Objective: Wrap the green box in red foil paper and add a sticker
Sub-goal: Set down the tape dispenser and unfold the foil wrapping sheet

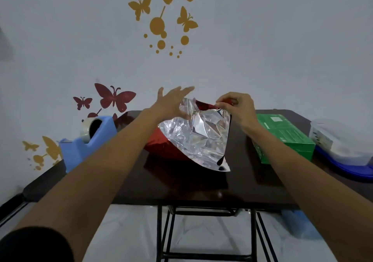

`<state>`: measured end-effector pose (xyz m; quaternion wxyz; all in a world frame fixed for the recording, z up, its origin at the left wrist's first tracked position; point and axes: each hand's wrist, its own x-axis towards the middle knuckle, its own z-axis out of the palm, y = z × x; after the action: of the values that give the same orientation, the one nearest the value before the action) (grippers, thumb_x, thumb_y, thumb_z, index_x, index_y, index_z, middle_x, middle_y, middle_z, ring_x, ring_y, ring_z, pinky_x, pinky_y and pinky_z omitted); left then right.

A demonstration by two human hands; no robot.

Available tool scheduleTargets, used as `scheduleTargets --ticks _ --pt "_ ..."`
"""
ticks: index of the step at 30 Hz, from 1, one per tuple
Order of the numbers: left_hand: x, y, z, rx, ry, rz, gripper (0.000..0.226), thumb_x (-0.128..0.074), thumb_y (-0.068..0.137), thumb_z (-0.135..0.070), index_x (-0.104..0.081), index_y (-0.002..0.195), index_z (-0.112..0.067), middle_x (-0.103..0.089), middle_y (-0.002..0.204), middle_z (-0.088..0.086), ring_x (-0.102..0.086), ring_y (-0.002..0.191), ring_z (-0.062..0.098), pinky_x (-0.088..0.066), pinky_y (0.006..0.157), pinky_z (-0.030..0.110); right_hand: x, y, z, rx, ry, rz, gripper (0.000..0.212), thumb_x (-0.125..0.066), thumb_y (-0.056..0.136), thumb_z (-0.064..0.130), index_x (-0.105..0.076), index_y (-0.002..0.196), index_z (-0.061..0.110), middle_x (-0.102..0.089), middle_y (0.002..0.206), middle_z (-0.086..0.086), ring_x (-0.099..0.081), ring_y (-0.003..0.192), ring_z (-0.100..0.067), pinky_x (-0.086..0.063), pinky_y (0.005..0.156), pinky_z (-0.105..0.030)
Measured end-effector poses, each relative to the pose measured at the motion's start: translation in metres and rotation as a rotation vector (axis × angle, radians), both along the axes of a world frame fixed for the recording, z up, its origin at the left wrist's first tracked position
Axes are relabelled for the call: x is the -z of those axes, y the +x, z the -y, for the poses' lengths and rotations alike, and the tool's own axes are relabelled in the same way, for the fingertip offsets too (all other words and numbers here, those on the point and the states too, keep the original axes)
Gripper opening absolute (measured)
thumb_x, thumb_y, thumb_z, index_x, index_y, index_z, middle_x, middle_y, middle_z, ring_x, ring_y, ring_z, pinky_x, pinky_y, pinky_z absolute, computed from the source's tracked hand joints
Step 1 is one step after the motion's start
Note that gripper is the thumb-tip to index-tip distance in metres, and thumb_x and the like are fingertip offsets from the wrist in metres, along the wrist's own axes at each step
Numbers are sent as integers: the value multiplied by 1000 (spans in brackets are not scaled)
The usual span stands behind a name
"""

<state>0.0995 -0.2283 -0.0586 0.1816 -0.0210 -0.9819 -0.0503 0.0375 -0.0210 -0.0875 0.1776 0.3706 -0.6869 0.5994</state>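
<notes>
Our right grip (237,107) pinches the upper edge of the red foil paper (198,138), with the fingers curled round a fold where the red face shows. Our left grip (171,103) holds nothing. Its fingers are straight and spread at the sheet's upper left corner, and it is too blurred for us to tell whether they touch the foil.

The sheet is lifted and crumpled, with its silver underside turned toward us. Its lower corner reaches down to the dark worktop (181,187), and the red face bulges out along the left side.

The green box (282,138) lies flat on the worktop to the right of the foil and apart from it, unwrapped. Our right forearm crosses in front of its near left corner.

At the worktop's left edge stands a blue tape dispenser (88,142) carrying a roll of tape. At the far right, just beside the green box, sits a clear plastic container (339,140) on a blue base. Behind everything rises a pale wall (262,39) with yellow and dark red butterfly decals (115,97).
</notes>
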Motion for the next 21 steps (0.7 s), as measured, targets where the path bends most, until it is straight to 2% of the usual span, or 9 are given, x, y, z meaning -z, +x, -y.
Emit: scheduleTargets --ticks 2,4,6,8,11,13,16,19,21 --pt "-3 -6 1 -21 12 -11 68 -71 79 -43 -41 139 -31 -46 141 -2 -32 137 17 1 111 53 -6 5 1 -59 -14 12 10 -72 75 -3 -69 79 6 -66 60 17 -63 62 3 -49 68 -11" --pt "-7 -7 1 -37 15 -60 42 -70 79 -43 -64 116 -25 -61 121 -3 -53 115 18 -19 106 46 -10 9 2 -93 -69 44 11 -72 75 -2 -69 83 5 -67 61 17 -63 63 3 -48 67 -11" --pt "-6 -9 6 19 167 -98 25 -72 79 -37 -74 95 -18 -69 93 -1 -62 86 18 -39 84 37 -11 14 2 -111 -113 80 18 -70 81 10 -67 99 6 -70 85 9 -64 83 -3 -47 79 -17" --pt "-5 -4 12 93 398 -147 25 -73 77 -37 -75 79 -12 -67 74 1 -57 65 18 -41 67 36 -5 14 -1 -124 -28 213 53 -60 86 40 -48 131 14 -53 128 2 -47 117 -9 -33 95 -24" --pt "-4 2 20 72 547 -300 30 -72 80 -35 -71 68 -8 -55 56 -4 -40 50 9 -30 57 27 13 10 -3 -272 215 384 114 -59 55 81 -20 146 24 -30 147 6 -33 129 -11 -25 104 -34" --pt "-4 4 24 56 632 -365 23 -71 82 -32 -73 71 -13 -62 60 -1 -46 55 8 -34 60 27 26 8 -2 -313 300 384 112 -74 54 69 -23 145 29 -30 150 9 -35 133 -13 -27 110 -41" --pt "-1 7 24 48 804 -445 15 -71 83 -26 -74 78 -12 -66 74 14 -54 70 17 -42 70 32 38 6 -2 -302 321 434 90 -83 64 39 -34 140 33 -48 137 12 -53 118 -10 -50 88 -36" --pt "4 13 24 -37 1196 -510 16 -68 86 -25 -70 75 -14 -66 68 6 -56 65 15 -46 67 27 48 2 -5 -314 274 490 68 -80 70 10 -48 130 18 -70 94 6 -65 84 -6 -55 75 -26" --pt "8 15 25 -105 1517 -523 13 -60 91 -16 -68 81 -11 -65 52 -3 -58 57 14 -50 58 24 53 1 -6 -275 268 468 51 -75 73 0 -56 119 11 -70 68 5 -63 64 -3 -50 65 -16"
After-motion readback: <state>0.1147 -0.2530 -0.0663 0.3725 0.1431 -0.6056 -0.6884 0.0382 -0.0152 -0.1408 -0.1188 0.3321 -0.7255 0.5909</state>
